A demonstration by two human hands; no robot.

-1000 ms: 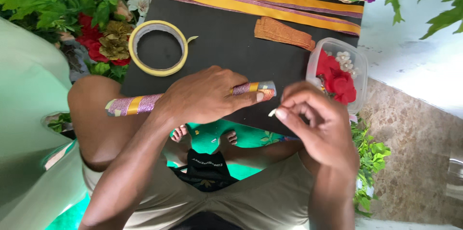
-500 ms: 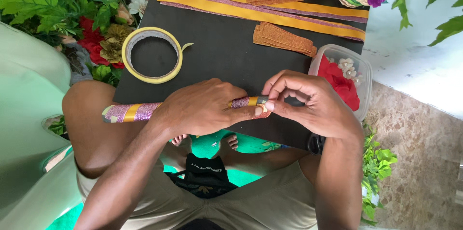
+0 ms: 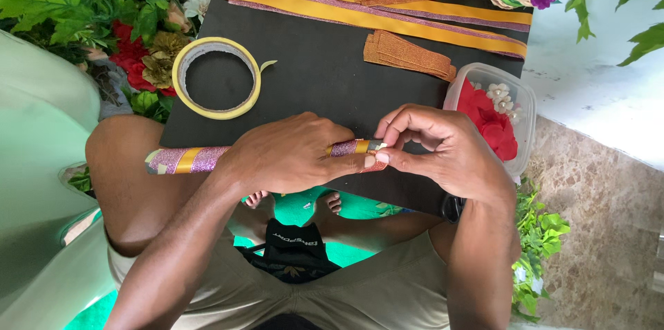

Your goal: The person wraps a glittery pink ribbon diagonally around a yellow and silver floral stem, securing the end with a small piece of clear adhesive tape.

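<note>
Wrapping a glitter-covered stick [image 3: 207, 158] at the near edge of the black board [image 3: 318, 81], most of its length already banded pink and gold.

Gripping the stick's middle with the left hand [image 3: 290, 153] closed around it; pinching narrowly with the right hand [image 3: 443, 147] at the uncovered tip, pressing down a strip end. Lying farther off: tape roll [image 3: 216, 77] near the left edge, clear tub of red flowers [image 3: 494, 119] overhanging the right edge, ribbon strips [image 3: 373, 15] along the far edge.
</note>
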